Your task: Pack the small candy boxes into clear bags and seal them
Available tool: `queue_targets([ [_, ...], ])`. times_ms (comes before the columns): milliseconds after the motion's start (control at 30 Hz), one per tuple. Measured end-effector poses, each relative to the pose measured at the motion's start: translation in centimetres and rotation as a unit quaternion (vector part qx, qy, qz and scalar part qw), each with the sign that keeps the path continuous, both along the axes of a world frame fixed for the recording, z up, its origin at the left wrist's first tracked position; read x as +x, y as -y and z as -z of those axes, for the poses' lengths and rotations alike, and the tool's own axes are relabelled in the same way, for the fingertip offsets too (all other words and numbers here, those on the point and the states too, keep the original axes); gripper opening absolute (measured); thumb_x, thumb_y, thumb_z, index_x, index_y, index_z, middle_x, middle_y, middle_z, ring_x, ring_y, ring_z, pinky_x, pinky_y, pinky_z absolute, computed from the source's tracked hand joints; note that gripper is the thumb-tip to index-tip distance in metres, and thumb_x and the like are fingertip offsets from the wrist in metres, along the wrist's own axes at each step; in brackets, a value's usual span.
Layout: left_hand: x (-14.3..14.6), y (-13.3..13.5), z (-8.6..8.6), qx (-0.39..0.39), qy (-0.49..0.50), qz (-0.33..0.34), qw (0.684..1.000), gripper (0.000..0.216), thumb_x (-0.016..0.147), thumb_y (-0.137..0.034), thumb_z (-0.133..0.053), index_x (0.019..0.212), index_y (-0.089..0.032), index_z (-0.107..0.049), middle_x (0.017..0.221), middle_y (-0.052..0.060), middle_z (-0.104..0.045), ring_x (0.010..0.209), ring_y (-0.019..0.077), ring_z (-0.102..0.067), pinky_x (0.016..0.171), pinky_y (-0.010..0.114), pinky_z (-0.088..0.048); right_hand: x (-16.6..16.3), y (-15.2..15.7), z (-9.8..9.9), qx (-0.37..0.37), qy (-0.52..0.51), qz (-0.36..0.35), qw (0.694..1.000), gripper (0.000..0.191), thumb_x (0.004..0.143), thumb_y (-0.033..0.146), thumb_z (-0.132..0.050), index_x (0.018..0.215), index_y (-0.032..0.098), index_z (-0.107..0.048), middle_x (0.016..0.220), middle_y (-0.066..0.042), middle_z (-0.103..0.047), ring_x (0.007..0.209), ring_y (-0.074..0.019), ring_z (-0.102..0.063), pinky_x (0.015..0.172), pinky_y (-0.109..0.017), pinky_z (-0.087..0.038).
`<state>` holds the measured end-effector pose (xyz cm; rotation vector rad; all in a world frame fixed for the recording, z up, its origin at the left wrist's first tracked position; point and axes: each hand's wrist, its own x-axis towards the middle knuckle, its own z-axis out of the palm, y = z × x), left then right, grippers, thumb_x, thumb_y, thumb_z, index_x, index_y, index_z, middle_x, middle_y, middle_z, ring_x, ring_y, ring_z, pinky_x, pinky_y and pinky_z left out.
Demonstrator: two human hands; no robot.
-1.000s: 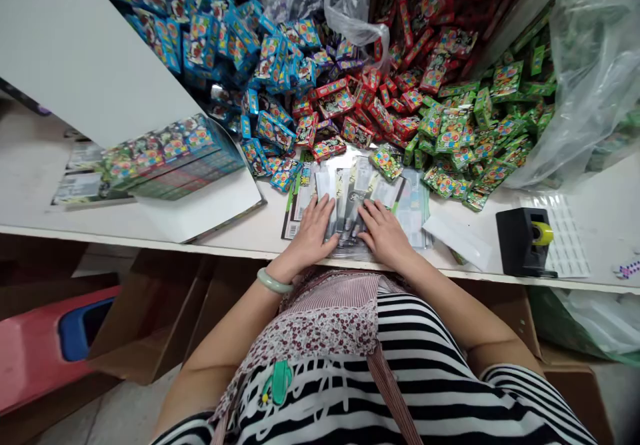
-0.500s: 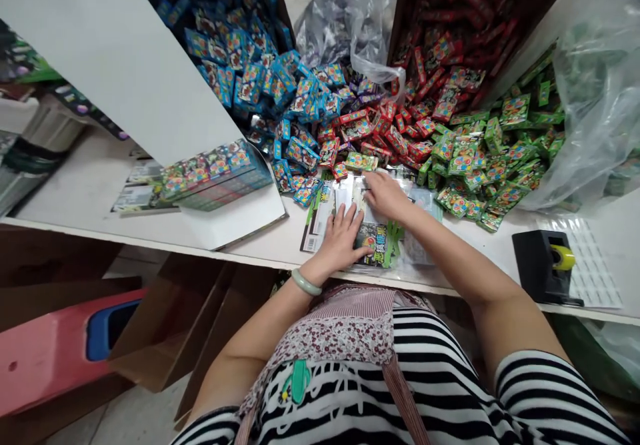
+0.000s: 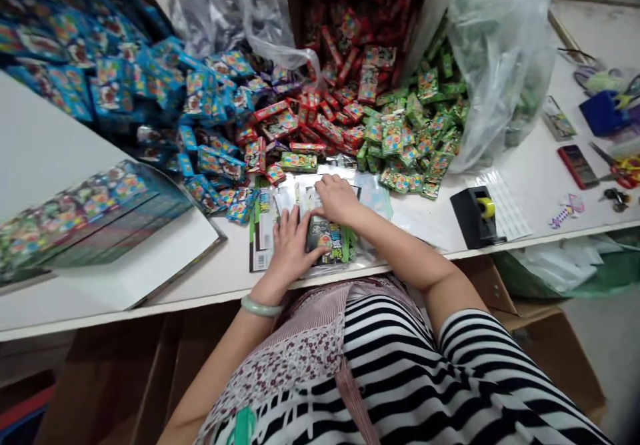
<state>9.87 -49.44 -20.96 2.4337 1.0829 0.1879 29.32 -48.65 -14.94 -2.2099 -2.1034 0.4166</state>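
Mid-frame, left hand [image 3: 290, 245] spread flat and right hand [image 3: 336, 198] bent, grip unclear, touch packets [image 3: 334, 238] near the table edge [image 3: 220, 291]; boxes [image 3: 300, 121] crowd above, bare room left.

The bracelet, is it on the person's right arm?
No, the pale green bracelet circles the wrist of the left hand.

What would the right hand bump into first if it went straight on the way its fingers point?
Probably the little green box, which lies ahead and a bit left of the right hand. The fingers are bent and depth is hard to judge, so I can't be certain.
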Motion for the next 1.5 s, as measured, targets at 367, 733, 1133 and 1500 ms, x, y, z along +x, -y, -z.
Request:
queue_targets([
  [367, 0.8, 1.0, -1.1, -0.011, -0.016, -0.020, 1.000, 0.096, 0.081, -0.054, -0.074, 0.157, -0.018, -0.028, 0.166, 0.022, -0.020, 0.156, 0.0438, -0.008, 0.121, 0.069, -0.015, 2.4, -3.4, -1.4, -0.041, -0.056, -0.069, 0.995, 0.037, 0.073, 0.032, -0.084, 0.099, 0.012, -0.068, 0.111, -0.013, -0.072, 0.104, -0.0255, -0.066, 0.089, -0.032, -0.049],
  [733, 1.4, -1.0, -7.3, -0.074, 0.313, -0.099, 0.942, 0.022, 0.097, -0.027, -0.051, 0.113, -0.019, -0.063, 0.103, 0.008, -0.075, 0.094, 0.0175, -0.073, 0.087, 0.033, -0.060, 6.0, -0.7, -7.5, -0.119, -0.444, -0.099, 0.883, 0.027, 0.069, 0.048, -0.078, 0.072, 0.023, -0.069, 0.068, 0.002, -0.066, 0.061, -0.0149, -0.059, 0.058, -0.029, -0.047],
  [1133, -1.5, -0.8, -9.1, 0.129, 0.207, -0.037, 0.969, 0.029, 0.097, -0.025, -0.047, 0.118, -0.017, -0.065, 0.108, 0.009, -0.075, 0.095, 0.0192, -0.072, 0.087, 0.031, -0.059, 2.4, 1.7, -8.3, 0.015, -0.472, -0.088, 0.877, 0.041, 0.090, 0.054, -0.056, 0.101, 0.019, -0.074, 0.102, -0.006, -0.074, 0.102, -0.0248, -0.067, 0.092, -0.043, -0.053],
  [1500, -1.2, -0.4, -7.5, -0.079, 0.425, -0.216, 0.875, 0.042, 0.086, -0.037, -0.070, 0.124, -0.020, -0.064, 0.118, 0.009, -0.073, 0.106, 0.0188, -0.072, 0.095, 0.033, -0.060, -1.7, 5.9, -1.8, -0.018, -0.627, 0.023, 0.778, 0.045, 0.083, 0.051, -0.064, 0.117, 0.021, -0.061, 0.117, -0.009, -0.072, 0.110, -0.0247, -0.068, 0.098, -0.043, -0.055],
])
